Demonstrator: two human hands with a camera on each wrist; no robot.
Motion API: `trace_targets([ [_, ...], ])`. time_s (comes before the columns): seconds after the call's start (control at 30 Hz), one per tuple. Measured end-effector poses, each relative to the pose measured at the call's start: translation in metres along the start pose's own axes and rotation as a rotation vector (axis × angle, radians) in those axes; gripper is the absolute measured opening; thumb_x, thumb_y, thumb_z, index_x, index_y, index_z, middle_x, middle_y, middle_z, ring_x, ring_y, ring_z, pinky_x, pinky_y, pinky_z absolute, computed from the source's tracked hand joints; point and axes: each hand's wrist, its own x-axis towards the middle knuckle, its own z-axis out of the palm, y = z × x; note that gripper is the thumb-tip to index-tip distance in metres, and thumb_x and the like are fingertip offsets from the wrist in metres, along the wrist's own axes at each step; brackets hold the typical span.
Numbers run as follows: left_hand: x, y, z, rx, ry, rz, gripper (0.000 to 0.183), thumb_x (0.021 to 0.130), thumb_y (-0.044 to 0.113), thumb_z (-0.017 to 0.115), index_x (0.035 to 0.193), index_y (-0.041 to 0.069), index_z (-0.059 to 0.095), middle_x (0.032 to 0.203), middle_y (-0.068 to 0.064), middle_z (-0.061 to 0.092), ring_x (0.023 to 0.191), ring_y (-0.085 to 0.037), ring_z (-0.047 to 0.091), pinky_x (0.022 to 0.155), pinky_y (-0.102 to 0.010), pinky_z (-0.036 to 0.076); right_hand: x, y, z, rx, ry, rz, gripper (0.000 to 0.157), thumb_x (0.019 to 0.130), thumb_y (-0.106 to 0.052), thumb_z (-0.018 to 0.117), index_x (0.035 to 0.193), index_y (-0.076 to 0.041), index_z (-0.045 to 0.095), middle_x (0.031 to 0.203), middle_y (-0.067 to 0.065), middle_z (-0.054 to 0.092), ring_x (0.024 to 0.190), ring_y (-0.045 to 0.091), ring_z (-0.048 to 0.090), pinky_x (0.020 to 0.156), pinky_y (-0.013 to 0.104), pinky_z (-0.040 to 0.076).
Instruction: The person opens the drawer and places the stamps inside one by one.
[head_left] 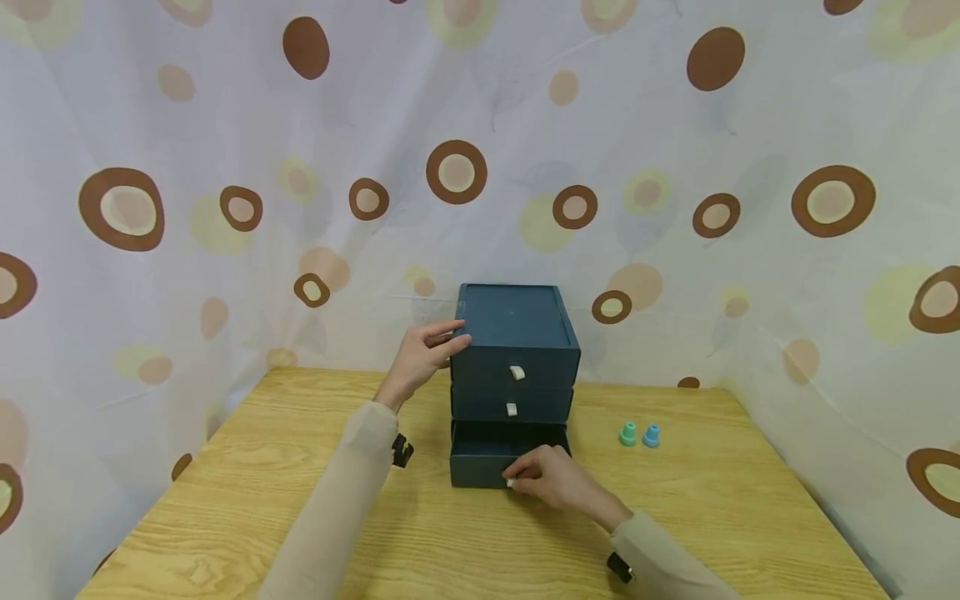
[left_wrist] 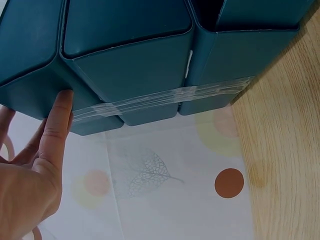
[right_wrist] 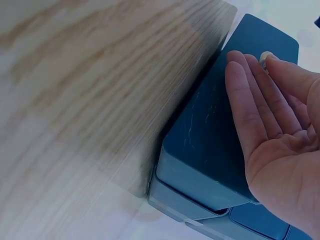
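Note:
A dark blue drawer cabinet (head_left: 513,315) with three stacked drawers stands on the wooden table. Its bottom drawer (head_left: 477,472) is pulled partly out, and the inside visible from above is dark. My right hand (head_left: 558,482) pinches that drawer's white pull tab (right_wrist: 265,58) between thumb and fingers. The other fingers extend along the drawer front in the right wrist view. At the cabinet's upper left, my left hand (head_left: 422,357) rests its extended fingers against the side wall. The upper two drawers, each with a white tab (head_left: 517,372), are closed.
Right of the cabinet stand a small green tapered piece (head_left: 627,434) and a similar blue one (head_left: 651,436). Clear tape (left_wrist: 145,106) runs across the cabinet's side. Patterned cloth (head_left: 510,100) hangs behind and beside the table (head_left: 247,492).

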Motion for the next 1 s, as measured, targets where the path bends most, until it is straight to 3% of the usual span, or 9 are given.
trace_targets([
  [0.57, -0.001, 0.004, -0.001, -0.003, -0.021, -0.014, 0.051, 0.095, 0.033, 0.065, 0.142, 0.017, 0.054, 0.153, -0.009, 0.043, 0.137, -0.031, 0.046, 0.099, -0.051, 0.049, -0.010, -0.008, 0.006, 0.020, -0.021, 0.012, 0.018, 0.092, -0.014, 0.068, 0.107, -0.008, 0.077, 0.099, 0.001, 0.076, 0.087, 0.011, 0.071, 0.071, 0.024, 0.057],
  [1.0, 0.001, -0.001, 0.001, -0.011, -0.001, -0.004, 0.049, 0.094, 0.035, 0.067, 0.139, 0.020, 0.057, 0.149, -0.008, 0.048, 0.135, -0.029, 0.049, 0.098, -0.049, 0.051, -0.015, -0.011, 0.010, 0.038, -0.020, 0.022, 0.018, 0.092, -0.017, 0.069, 0.106, -0.008, 0.076, 0.097, 0.002, 0.076, 0.084, 0.010, 0.071, 0.069, 0.023, 0.057],
])
